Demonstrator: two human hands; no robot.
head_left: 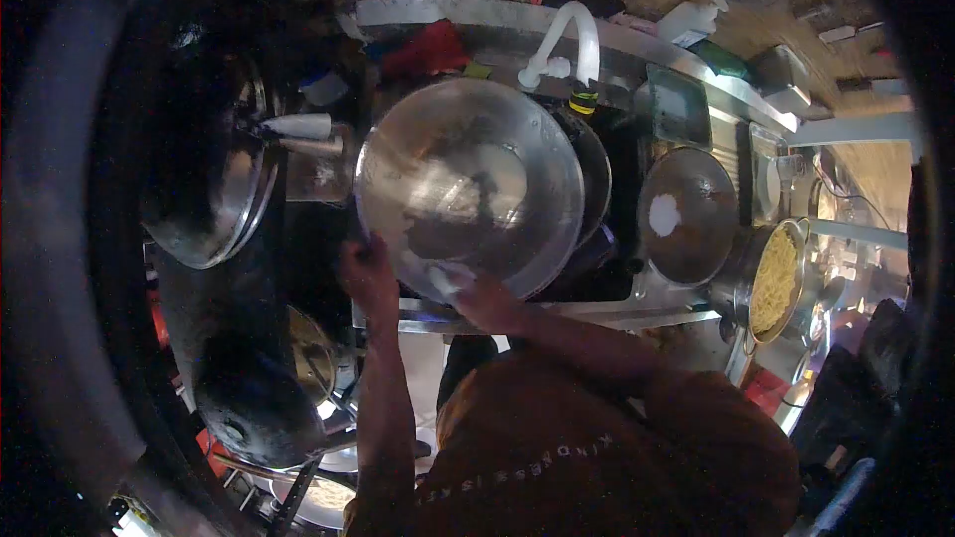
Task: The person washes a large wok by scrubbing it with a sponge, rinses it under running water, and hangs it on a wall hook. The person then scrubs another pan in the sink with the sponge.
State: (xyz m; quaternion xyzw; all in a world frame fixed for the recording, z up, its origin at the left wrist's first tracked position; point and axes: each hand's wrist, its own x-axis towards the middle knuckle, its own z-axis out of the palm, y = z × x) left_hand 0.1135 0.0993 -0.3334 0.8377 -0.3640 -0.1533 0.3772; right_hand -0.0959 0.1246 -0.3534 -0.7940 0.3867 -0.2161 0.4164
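Observation:
A large shiny metal bowl (418,154) rests over the sink, its open side facing up. My left hand (370,276) is closed on the bowl's lower-left rim, with the fingertips in shadow. My right hand (489,302) presses a whitish scrubbing pad (450,278) against the inner wall near the front rim. Whether the pad is a sponge or a folded cloth cannot be made out. Behind the bowl, a white curved faucet (575,40) rises with a black and yellow tip.
Right of the sink stands a smaller bowl (704,199) with something white inside. Farther right is a pot of noodles (776,283). A large wok-like pan (214,229) lies to the left. A red cloth (428,48) and a soap bottle (688,22) sit along the back.

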